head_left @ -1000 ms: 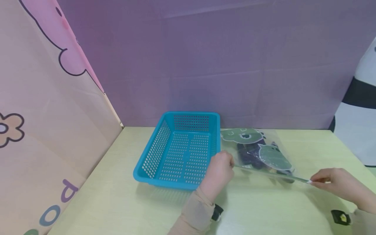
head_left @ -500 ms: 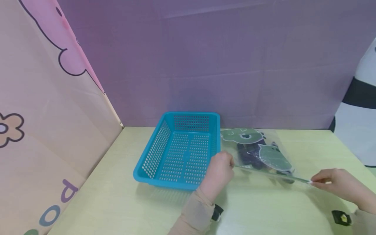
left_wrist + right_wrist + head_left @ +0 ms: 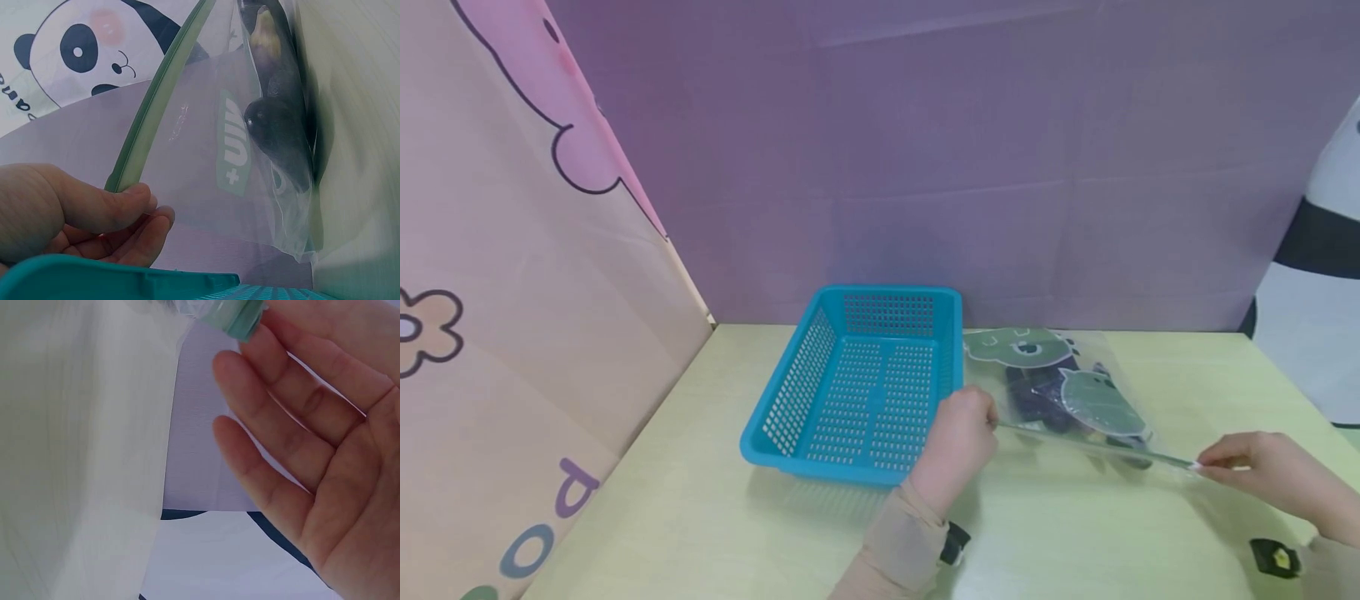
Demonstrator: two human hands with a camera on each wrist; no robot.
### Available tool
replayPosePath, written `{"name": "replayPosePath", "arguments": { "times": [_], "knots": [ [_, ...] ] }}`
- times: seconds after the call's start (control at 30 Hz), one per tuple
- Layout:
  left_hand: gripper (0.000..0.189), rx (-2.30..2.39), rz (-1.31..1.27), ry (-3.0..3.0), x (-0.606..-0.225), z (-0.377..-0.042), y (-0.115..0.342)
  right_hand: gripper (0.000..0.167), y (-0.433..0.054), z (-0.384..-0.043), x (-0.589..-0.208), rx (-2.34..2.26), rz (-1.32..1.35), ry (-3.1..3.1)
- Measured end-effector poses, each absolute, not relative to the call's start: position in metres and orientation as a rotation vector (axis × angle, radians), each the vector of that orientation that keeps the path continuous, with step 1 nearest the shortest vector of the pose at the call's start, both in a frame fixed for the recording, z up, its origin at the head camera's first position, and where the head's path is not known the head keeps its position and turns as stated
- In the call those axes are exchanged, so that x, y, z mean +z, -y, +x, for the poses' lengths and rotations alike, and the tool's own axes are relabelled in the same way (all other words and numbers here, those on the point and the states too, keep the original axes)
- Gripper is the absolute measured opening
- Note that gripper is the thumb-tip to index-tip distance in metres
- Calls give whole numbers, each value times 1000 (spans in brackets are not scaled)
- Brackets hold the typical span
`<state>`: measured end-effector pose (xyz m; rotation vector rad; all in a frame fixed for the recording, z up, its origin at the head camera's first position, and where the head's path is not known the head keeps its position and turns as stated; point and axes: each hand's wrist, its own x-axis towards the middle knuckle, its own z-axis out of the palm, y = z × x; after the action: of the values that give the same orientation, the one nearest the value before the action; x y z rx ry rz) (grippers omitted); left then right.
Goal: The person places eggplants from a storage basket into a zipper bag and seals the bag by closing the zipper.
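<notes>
A clear plastic zip bag (image 3: 992, 379) with green cartoon prints lies on the table, right of the blue basket. Dark purple eggplants (image 3: 278, 119) show through its side. My left hand (image 3: 958, 437) pinches the left end of the bag's green zip strip (image 3: 150, 112) between thumb and fingers, close by the basket's rim. At the strip's other end, my right hand (image 3: 1262, 471) pinches the corner, where a small white piece shows. Its other fingers (image 3: 262, 425) are loosely spread. Between both hands the strip is stretched straight, with the bag's mouth edge raised off the table.
The blue perforated basket (image 3: 876, 400) stands at centre with nothing in it. The pale wooden table (image 3: 662, 500) meets a purple cloth backdrop (image 3: 940, 167) behind and a printed cloth (image 3: 512, 292) on the left. Dark wrist devices (image 3: 1274, 557) sit at both cuffs.
My right hand has shifted very slightly to the right with the strip's end. The left hand, the bag and the basket look unmoved.
</notes>
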<state>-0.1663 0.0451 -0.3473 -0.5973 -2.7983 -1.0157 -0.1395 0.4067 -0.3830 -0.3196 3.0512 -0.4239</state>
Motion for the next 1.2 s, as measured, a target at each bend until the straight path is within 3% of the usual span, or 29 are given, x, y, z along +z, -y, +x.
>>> {"name": "replayPosePath", "arguments": {
  "times": [1.2],
  "knots": [
    [27, -962, -630, 2748, -349, -166, -44, 7, -410, -138, -384, -440, -322, -3063]
  ]
}}
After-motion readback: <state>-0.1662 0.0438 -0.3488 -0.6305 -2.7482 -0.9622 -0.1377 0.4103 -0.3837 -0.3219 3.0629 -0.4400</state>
